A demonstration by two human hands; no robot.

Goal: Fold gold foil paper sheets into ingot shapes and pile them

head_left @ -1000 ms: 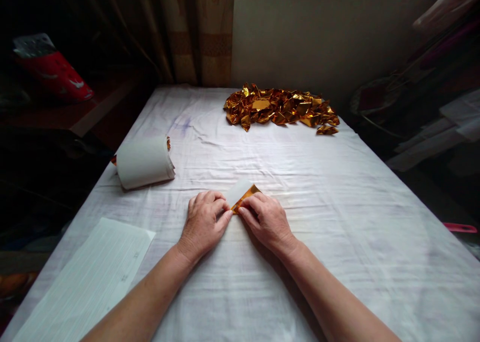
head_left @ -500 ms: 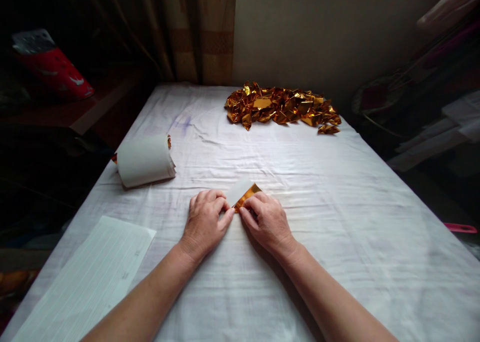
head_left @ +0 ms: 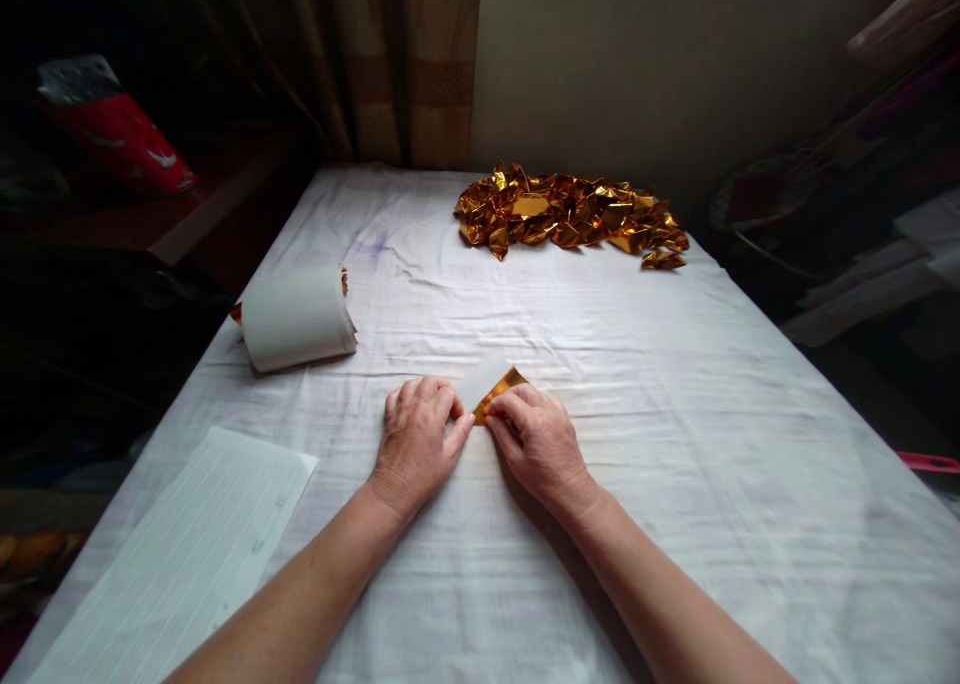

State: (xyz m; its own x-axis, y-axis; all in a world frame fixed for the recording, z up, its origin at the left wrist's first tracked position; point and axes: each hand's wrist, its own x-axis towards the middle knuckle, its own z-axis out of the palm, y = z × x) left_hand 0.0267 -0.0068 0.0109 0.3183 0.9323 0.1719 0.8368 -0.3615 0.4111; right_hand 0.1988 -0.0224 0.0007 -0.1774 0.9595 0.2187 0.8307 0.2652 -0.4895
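My left hand [head_left: 415, 442] and my right hand [head_left: 538, 444] lie side by side on the desk [head_left: 675, 444], which has a white cloth on it. Between them is a small gold foil paper [head_left: 497, 392] (white on its back). The fingers [head_left: 501, 422] of both hands are curled and pinch its near edge, pressing it flat on the cloth. Far across the desk sits a pile of folded gold pieces [head_left: 571, 216]. A roll of white paper [head_left: 297, 318] lies to my left, well apart. A lined sheet [head_left: 187, 554] lies near my left arm.
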